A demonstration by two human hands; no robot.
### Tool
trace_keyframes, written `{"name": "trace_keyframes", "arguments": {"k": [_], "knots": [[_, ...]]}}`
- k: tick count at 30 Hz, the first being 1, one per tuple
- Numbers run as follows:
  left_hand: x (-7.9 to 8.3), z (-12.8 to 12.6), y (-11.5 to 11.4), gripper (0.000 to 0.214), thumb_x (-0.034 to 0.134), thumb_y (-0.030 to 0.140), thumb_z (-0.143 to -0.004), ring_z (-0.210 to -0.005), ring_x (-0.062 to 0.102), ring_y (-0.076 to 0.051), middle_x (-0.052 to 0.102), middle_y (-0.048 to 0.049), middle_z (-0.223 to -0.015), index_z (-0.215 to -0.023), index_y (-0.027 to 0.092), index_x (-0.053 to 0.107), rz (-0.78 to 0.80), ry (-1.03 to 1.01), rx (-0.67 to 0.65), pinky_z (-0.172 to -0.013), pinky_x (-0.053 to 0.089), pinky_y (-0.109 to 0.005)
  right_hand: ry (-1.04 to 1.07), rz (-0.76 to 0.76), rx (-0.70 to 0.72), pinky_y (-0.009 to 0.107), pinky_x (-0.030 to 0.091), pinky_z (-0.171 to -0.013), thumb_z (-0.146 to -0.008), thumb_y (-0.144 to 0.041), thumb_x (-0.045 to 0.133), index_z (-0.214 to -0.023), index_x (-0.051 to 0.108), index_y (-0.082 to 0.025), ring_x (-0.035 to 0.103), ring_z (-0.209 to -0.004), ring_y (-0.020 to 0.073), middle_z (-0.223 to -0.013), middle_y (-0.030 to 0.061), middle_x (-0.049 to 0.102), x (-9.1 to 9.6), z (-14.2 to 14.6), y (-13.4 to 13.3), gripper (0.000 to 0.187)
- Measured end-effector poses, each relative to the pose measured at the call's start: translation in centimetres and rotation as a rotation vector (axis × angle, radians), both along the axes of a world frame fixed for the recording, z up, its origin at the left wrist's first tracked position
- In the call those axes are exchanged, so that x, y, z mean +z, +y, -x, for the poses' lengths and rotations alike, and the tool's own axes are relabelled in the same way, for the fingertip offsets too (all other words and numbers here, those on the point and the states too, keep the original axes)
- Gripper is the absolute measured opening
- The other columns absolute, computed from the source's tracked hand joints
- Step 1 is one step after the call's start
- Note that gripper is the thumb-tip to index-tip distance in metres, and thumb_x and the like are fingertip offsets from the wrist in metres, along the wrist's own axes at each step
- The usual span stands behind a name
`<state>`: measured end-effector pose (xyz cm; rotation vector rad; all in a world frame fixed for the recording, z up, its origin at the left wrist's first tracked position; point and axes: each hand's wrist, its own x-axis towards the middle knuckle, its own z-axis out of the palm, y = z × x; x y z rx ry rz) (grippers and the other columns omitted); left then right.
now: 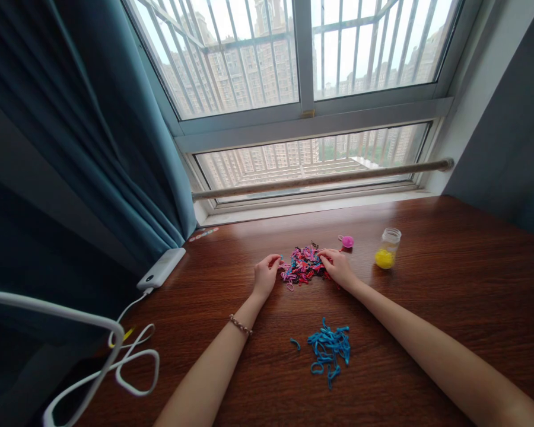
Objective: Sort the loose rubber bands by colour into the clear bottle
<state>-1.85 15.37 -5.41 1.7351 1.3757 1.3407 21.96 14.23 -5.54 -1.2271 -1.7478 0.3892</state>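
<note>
Head view: left hand at multicoloured loops, right hand touching them; fingers narrow, grip unclear.

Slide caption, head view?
Left hand and right hand at a multicoloured heap of small bands, blue bands piled nearer the camera.

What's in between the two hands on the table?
The head view shows a jumbled pile of small bands, pink, red, dark and some blue, between the left hand and right hand.
</note>
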Motion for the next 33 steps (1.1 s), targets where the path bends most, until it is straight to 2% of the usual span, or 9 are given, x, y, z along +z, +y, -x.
{"name": "trace_keyframes", "arguments": {"k": [4, 11, 17, 25, 33], "knots": [[0.34, -0.16, -0.21, 0.024, 0.050, 0.035, -0.078, -0.069, 0.065, -0.017, 0.067, -0.0055, -0.075, -0.087, 0.016, 0.062, 0.017, -0.033, -0.008, -0.065, 0.053, -0.029, -0.083, -0.048, 0.053, 0.035, 0.039, -0.088, -0.080, -0.019, 0.047, -0.072, 0.069, -0.020, 0.059, -0.087, 0.0196, -0.085, 0.0049, 0.069, 0.11, 0.14, -0.10, 0.023], [0.99, -0.27, -0.52, 0.023, 0.048, 0.034, -0.080, -0.067, 0.064, -0.016, 0.067, -0.0049, -0.073, -0.086, 0.015, 0.060, -0.003, -0.009, 0.012, -0.065, 0.051, -0.027, -0.068, -0.068, 0.023, 0.036, 0.040, -0.087, -0.082, -0.021, 0.045, -0.079, 0.070, -0.019, 0.057, -0.091, 0.0206, -0.088, 0.0067, 0.068, -0.29, 0.03, 0.29, 0.025], [0.82, -0.11, -0.43, 0.024, 0.047, 0.035, -0.080, -0.067, 0.064, -0.016, 0.067, -0.0052, -0.073, -0.087, 0.015, 0.060, -0.011, 0.005, 0.022, -0.065, 0.051, -0.028, -0.106, -0.042, 0.049, 0.039, 0.037, -0.090, -0.081, -0.022, 0.047, -0.073, 0.070, -0.021, 0.058, -0.089, 0.0204, -0.085, 0.0044, 0.069, -0.36, 0.15, 0.29, 0.025], [0.54, -0.01, -0.26, 0.024, 0.046, 0.033, -0.081, -0.069, 0.064, -0.016, 0.067, -0.0055, -0.075, -0.087, 0.015, 0.060, -0.008, 0.000, 0.016, -0.064, 0.051, -0.028, 0.049, -0.016, -0.019, 0.034, 0.043, -0.082, -0.083, -0.026, 0.041, -0.084, 0.069, -0.018, 0.060, -0.088, 0.0206, -0.090, 0.0076, 0.068, 0.23, -0.19, 0.08, 0.029], [0.71, -0.09, -0.35, 0.023, 0.047, 0.033, -0.080, -0.069, 0.064, -0.016, 0.067, -0.0058, -0.074, -0.087, 0.014, 0.060, -0.008, -0.004, 0.021, -0.064, 0.051, -0.027, 0.233, 0.111, -0.134, 0.034, 0.046, -0.077, -0.073, -0.031, 0.053, -0.084, 0.069, -0.019, 0.063, -0.079, 0.0206, -0.084, 0.0048, 0.069, 0.45, -0.75, -0.15, 0.022]]}}
